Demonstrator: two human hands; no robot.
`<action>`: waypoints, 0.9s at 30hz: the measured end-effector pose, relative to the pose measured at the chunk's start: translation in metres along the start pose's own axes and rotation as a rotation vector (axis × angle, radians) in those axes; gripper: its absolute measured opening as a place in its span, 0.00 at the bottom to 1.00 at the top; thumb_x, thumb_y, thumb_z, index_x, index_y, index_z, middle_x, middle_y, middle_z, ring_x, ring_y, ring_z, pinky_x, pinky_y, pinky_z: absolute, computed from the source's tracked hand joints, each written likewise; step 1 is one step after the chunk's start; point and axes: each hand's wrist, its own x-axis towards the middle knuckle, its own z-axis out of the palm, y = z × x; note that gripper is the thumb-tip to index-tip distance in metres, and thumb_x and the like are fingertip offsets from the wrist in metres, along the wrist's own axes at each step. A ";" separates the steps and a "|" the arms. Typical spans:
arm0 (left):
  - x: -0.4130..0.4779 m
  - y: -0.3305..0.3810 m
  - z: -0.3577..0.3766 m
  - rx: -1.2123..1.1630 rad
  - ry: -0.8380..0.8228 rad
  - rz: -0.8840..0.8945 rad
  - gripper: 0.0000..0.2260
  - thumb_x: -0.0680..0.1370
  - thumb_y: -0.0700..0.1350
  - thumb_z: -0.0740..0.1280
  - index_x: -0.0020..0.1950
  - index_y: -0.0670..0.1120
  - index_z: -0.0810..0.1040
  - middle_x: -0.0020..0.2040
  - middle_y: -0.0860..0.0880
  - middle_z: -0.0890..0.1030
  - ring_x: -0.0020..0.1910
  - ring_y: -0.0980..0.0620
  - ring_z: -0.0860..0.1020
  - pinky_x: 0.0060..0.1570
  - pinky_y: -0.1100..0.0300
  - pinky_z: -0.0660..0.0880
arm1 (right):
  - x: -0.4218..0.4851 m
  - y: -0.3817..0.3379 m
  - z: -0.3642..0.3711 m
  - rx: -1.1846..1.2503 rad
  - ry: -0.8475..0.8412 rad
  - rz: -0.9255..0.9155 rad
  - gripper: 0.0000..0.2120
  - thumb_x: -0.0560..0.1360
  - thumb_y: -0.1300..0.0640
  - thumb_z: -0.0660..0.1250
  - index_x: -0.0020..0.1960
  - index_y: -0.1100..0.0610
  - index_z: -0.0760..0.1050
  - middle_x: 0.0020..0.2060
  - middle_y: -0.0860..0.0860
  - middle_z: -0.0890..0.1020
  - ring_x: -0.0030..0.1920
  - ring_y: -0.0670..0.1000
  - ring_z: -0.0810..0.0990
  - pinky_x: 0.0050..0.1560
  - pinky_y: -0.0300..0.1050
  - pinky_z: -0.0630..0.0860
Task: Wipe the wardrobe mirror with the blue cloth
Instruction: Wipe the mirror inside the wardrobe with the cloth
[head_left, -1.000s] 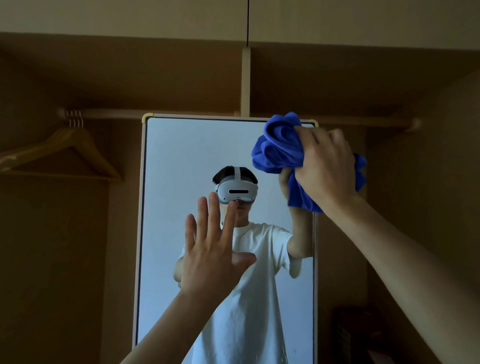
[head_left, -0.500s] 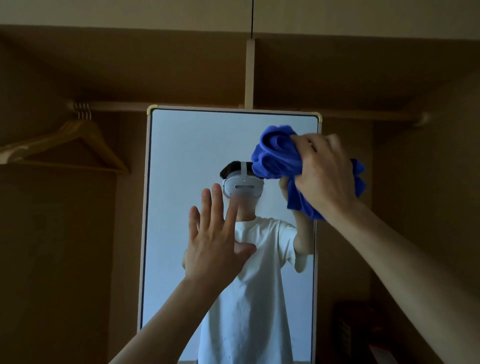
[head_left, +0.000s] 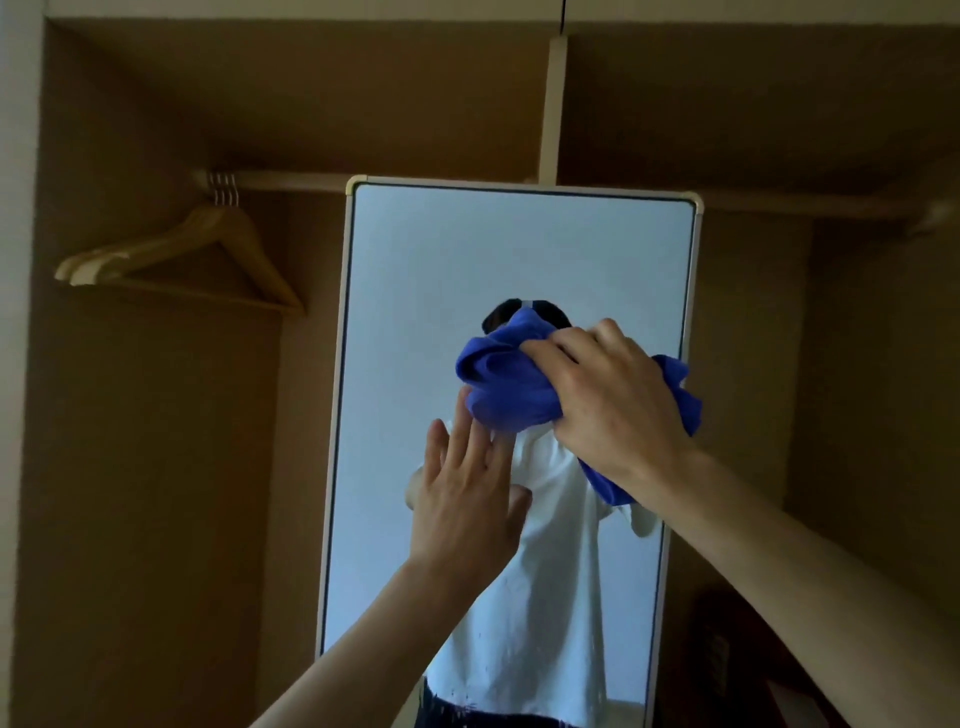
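A tall wardrobe mirror (head_left: 441, 270) with a pale frame stands upright inside the open wardrobe. My right hand (head_left: 618, 405) is shut on a bunched blue cloth (head_left: 506, 387) and presses it against the glass near the mirror's middle right. Flat against the glass just below and left of the cloth rests my left hand (head_left: 467, 499), fingers spread and holding nothing. The mirror reflects a person in a white T-shirt, with the cloth covering the head.
Several wooden hangers (head_left: 187, 254) hang from the clothes rail (head_left: 291, 182) at the upper left. A vertical divider (head_left: 550, 109) rises above the mirror. Brown wardrobe walls close in on both sides, and a dark object (head_left: 727, 654) sits low on the right.
My right hand has carried the blue cloth down and leftward from the mirror's top right corner toward its middle. The left hand stays on the glass. The view has tilted upward a little.
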 end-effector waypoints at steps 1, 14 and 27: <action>-0.006 0.001 0.001 -0.014 -0.007 0.003 0.35 0.83 0.55 0.57 0.84 0.48 0.41 0.84 0.46 0.41 0.83 0.44 0.39 0.81 0.44 0.44 | 0.001 0.001 -0.001 -0.007 -0.002 -0.003 0.23 0.72 0.63 0.68 0.67 0.56 0.74 0.56 0.54 0.81 0.53 0.59 0.75 0.52 0.57 0.76; -0.070 0.004 0.025 -0.147 -0.047 -0.072 0.38 0.79 0.55 0.67 0.84 0.55 0.50 0.84 0.45 0.48 0.83 0.44 0.42 0.79 0.45 0.56 | -0.002 0.005 0.009 0.019 0.083 -0.040 0.24 0.68 0.62 0.71 0.64 0.55 0.77 0.54 0.51 0.82 0.51 0.60 0.75 0.50 0.58 0.75; -0.102 0.029 0.043 -0.097 -0.094 -0.076 0.44 0.73 0.51 0.75 0.84 0.49 0.55 0.83 0.38 0.47 0.82 0.37 0.47 0.76 0.40 0.63 | 0.010 -0.005 0.010 -0.059 0.085 -0.111 0.22 0.70 0.62 0.64 0.64 0.56 0.76 0.57 0.54 0.82 0.51 0.62 0.75 0.49 0.59 0.73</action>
